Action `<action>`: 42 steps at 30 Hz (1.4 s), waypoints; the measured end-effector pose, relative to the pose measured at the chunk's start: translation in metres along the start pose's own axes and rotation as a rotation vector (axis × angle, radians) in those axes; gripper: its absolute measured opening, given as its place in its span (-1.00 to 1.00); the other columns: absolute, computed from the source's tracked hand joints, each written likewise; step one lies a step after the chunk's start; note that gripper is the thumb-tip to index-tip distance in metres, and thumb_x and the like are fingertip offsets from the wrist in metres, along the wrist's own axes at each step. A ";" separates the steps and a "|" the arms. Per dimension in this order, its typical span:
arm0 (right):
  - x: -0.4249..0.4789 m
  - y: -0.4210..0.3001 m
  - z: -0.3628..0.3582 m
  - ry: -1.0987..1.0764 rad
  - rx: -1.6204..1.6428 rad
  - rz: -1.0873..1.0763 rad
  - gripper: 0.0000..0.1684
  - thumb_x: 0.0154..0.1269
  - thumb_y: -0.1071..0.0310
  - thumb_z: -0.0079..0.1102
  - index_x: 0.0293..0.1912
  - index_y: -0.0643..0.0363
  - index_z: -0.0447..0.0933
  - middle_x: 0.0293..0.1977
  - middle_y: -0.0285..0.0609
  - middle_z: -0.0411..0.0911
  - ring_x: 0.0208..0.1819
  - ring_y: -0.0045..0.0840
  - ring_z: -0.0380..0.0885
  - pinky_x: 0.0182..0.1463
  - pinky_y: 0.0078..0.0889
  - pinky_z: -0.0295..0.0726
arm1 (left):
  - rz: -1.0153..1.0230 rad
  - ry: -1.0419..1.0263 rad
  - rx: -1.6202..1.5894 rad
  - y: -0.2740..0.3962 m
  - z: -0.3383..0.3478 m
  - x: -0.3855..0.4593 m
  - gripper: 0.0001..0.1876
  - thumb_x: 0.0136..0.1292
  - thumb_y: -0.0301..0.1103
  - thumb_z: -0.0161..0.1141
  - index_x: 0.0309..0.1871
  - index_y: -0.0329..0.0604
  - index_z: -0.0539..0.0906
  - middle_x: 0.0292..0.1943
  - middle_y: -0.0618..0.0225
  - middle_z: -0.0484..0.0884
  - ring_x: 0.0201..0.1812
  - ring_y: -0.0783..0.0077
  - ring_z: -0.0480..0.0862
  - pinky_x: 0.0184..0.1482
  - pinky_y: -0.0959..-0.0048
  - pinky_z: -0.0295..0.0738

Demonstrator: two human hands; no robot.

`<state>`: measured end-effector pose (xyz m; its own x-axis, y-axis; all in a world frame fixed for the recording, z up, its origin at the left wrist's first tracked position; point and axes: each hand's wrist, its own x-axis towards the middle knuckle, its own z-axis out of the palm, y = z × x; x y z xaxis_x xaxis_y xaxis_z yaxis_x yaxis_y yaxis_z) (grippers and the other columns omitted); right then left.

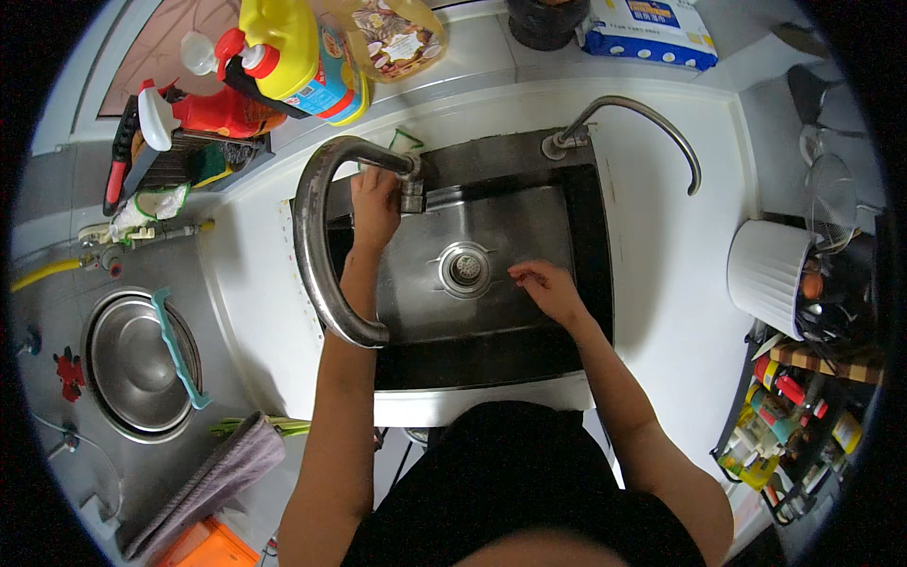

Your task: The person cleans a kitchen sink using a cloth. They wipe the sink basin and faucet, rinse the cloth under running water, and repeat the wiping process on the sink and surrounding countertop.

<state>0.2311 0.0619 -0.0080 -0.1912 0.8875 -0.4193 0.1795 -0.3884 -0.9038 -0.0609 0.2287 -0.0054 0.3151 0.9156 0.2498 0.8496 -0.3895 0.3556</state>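
My left hand reaches to the base of the curved metal faucet, beside its body. A white cloth with a green edge lies just behind there. The fingertips come close to that cloth, and whether they grip it or the faucet is hidden. Over the right part of the stainless steel sink hovers my right hand, empty, its fingers loosely bent. It is right of the drain strainer. The faucet's spout arches over my left forearm, and no water runs from it.
A thin curved tap rises at the sink's back right corner. Bottles, including a yellow jug, line the back ledge. At left are steel bowls and a rolled mat. A white utensil holder and spice rack stand right.
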 end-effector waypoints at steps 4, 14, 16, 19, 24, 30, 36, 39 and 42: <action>-0.007 0.001 0.003 0.009 -0.057 -0.042 -0.74 0.23 0.47 0.07 -0.07 0.13 0.58 -0.20 -0.11 0.58 -0.26 -0.43 0.58 -0.14 -0.43 0.54 | -0.071 0.111 0.002 0.027 0.003 -0.029 -0.51 -0.05 -0.71 0.10 0.03 -0.12 0.55 0.04 0.17 0.47 -0.02 0.01 0.41 0.05 0.18 0.27; -0.006 -0.009 0.031 -0.085 -0.019 -0.092 -0.74 0.21 0.48 0.06 -0.09 0.16 0.58 -0.23 -0.07 0.61 -0.22 -0.39 0.61 -0.12 -0.40 0.56 | -0.589 0.513 -0.801 0.027 0.078 -0.051 -0.72 0.13 -0.68 0.13 -0.10 -0.16 0.52 -0.08 0.24 0.33 -0.07 0.31 0.43 -0.04 0.39 0.38; -0.009 -0.008 0.030 -0.060 -0.004 -0.071 -0.73 0.21 0.49 0.06 -0.09 0.17 0.58 -0.22 -0.09 0.61 -0.21 -0.41 0.62 -0.11 -0.42 0.56 | -0.762 0.557 -1.000 0.045 0.088 -0.045 -0.75 0.16 -0.68 0.12 -0.10 -0.22 0.47 -0.11 0.30 0.29 -0.12 0.43 0.43 -0.09 0.47 0.40; -0.016 -0.009 0.027 -0.049 0.002 -0.063 -0.74 0.24 0.56 0.02 -0.09 0.24 0.57 -0.21 -0.14 0.61 -0.19 -0.52 0.59 -0.09 -0.50 0.55 | -0.887 0.541 -1.120 0.062 0.084 -0.039 -0.80 0.20 -0.61 0.12 -0.11 -0.21 0.46 -0.20 0.42 0.36 -0.22 0.53 0.42 -0.17 0.52 0.37; -0.021 -0.001 0.026 -0.033 0.087 0.003 -0.74 0.25 0.60 -0.01 -0.10 0.28 0.57 -0.21 -0.17 0.61 -0.18 -0.56 0.58 -0.07 -0.53 0.55 | -0.806 0.679 -1.084 0.091 0.087 -0.031 -0.77 0.24 -0.56 0.07 -0.04 -0.10 0.47 -0.21 0.45 0.52 -0.22 0.51 0.48 -0.19 0.47 0.38; -0.016 0.016 0.019 -0.011 0.146 0.031 -0.75 0.25 0.60 -0.01 -0.10 0.29 0.57 -0.21 -0.16 0.60 -0.19 -0.58 0.57 -0.07 -0.53 0.55 | -1.017 0.774 -1.118 0.130 0.081 -0.011 -0.83 0.29 -0.52 0.06 -0.06 -0.19 0.50 -0.17 0.38 0.43 -0.21 0.51 0.41 -0.18 0.49 0.34; -0.010 0.016 -0.002 0.015 0.073 0.037 -0.75 0.25 0.56 0.02 -0.11 0.24 0.58 -0.24 -0.14 0.62 -0.23 -0.55 0.58 -0.10 -0.51 0.54 | -1.153 0.696 -0.679 0.145 0.102 -0.002 -0.65 0.37 -0.40 -0.02 0.18 -0.30 0.34 -0.08 0.28 0.38 -0.12 0.37 0.41 -0.05 0.39 0.36; -0.007 0.025 -0.003 0.064 0.109 -0.005 -0.77 0.24 0.49 0.05 -0.12 0.18 0.58 -0.30 -0.10 0.63 -0.29 -0.49 0.61 -0.17 -0.46 0.55 | -1.183 0.743 -0.727 0.164 0.097 0.004 -0.64 0.35 -0.42 0.02 0.18 -0.31 0.37 -0.08 0.26 0.32 -0.11 0.33 0.42 -0.06 0.41 0.36; -0.004 0.016 -0.003 0.036 0.077 -0.012 -0.76 0.24 0.49 0.04 -0.11 0.19 0.58 -0.28 -0.10 0.63 -0.26 -0.48 0.62 -0.16 -0.45 0.56 | -1.083 0.618 -0.517 0.164 0.104 0.000 -0.55 0.27 -0.49 0.10 0.25 -0.25 0.42 -0.11 0.14 0.31 -0.11 0.20 0.48 -0.05 0.34 0.42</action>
<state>0.2381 0.0526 -0.0208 -0.1583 0.9000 -0.4061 0.1028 -0.3940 -0.9133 0.1219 0.1752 -0.0410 -0.7637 0.6430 -0.0576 0.2497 0.3765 0.8921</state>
